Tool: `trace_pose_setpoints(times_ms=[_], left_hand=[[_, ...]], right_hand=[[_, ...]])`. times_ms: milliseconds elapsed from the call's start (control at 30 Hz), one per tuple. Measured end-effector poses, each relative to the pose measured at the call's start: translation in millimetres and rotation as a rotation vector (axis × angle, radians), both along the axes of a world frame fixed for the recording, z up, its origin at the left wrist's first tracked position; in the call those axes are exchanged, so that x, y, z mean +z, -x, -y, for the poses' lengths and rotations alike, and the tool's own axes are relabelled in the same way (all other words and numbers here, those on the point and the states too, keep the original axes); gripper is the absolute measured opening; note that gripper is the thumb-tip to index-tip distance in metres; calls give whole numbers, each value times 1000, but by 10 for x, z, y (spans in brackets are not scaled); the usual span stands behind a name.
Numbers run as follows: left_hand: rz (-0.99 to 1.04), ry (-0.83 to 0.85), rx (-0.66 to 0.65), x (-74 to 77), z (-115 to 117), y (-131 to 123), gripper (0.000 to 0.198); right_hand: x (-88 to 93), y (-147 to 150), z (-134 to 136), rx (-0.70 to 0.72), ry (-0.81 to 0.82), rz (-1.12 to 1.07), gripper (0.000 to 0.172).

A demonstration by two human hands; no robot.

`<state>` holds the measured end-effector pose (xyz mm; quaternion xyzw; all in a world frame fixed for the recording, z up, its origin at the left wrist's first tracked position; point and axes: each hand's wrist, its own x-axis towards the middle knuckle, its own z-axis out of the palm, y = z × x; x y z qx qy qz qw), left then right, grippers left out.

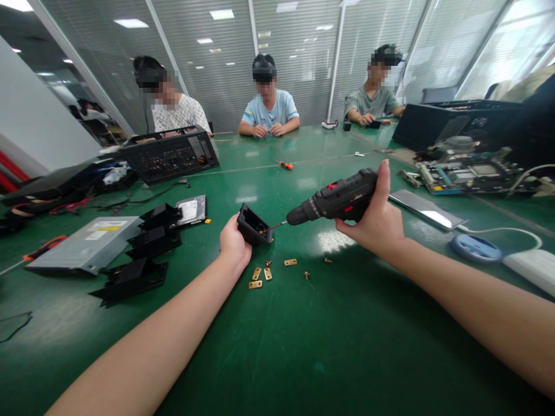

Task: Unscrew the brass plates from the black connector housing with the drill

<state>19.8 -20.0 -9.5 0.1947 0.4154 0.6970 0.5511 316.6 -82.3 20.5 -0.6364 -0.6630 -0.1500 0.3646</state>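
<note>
My left hand (234, 242) is closed around a small black plastic housing (250, 222), tilted with its hollow side towards the right. In my right hand (376, 222) is a black cordless drill (338, 199), pointing left and slightly down. The drill's thin bit (278, 225) reaches the near right edge of the housing; whether it sits in a screw is too small to tell. Below on the green table lie several brass plates with holes (267, 274) and a few small screws (306, 275).
To the left are more black housings (134, 281), a silver optical drive (89, 242), a hard drive (191, 210) and a computer case (171, 155). A phone (427, 209), a blue round object (476, 248) and a circuit board (481, 170) lie right. Co-workers (269, 112) sit across the table.
</note>
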Motion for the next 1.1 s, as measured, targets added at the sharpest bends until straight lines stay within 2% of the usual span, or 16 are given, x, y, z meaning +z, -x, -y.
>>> trace_pose_setpoints(times_ms=[300,500,633,1100], left_hand=[[21,25,18,53,14,-27,11],[27,45,11,97,34,-52,15],[36,43,53,125,50,-71,14],[24,44,45,122,60,-71,14]], right_hand=[[23,9,12,-6,39,-16,134],[66,20,55,9,56,-18,129],[58,12,41,8,66,-19,129],[36,-9,25,9,82,-34,132]])
